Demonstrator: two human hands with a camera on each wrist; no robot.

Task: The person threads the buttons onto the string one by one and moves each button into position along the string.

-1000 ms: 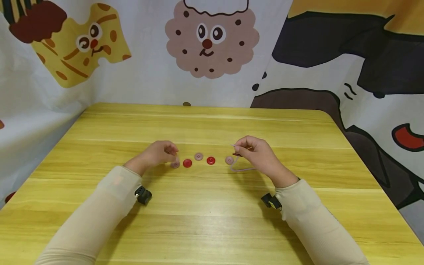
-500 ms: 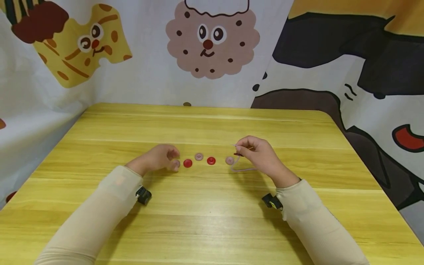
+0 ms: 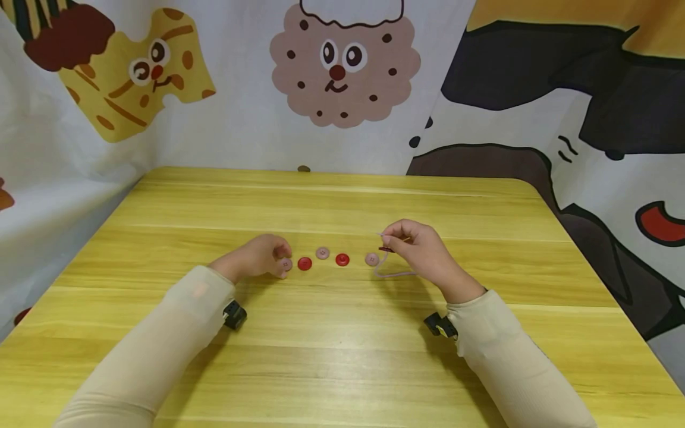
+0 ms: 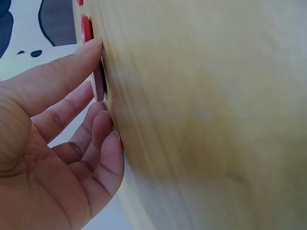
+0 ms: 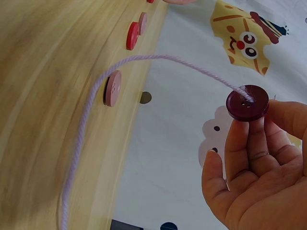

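Note:
Five buttons lie in a row on the yellow wooden table (image 3: 342, 356). My left hand (image 3: 282, 262) pinches the leftmost pink button (image 3: 286, 264) by its edge, thumb (image 4: 72, 62) above it and index finger below, the button (image 4: 98, 85) still on the table. To its right come a red button (image 3: 304, 263), a pink one (image 3: 322, 252), a red one (image 3: 342, 259) and a pink one (image 3: 371, 259). My right hand (image 3: 393, 244) holds a dark maroon button (image 5: 247, 103) just above the table. Lilac yarn (image 5: 158, 58) runs from its hole down onto the table.
Cartoon-printed cloth (image 3: 342, 71) hangs close behind and beside the table. The yarn's loop (image 3: 393, 274) lies on the wood in front of my right hand. A small black camera (image 3: 234, 314) sits at each wrist.
My left fingers have shifted slightly right on the leftmost pink button, which now lies flatter. The right hand and its maroon button have stayed in place.

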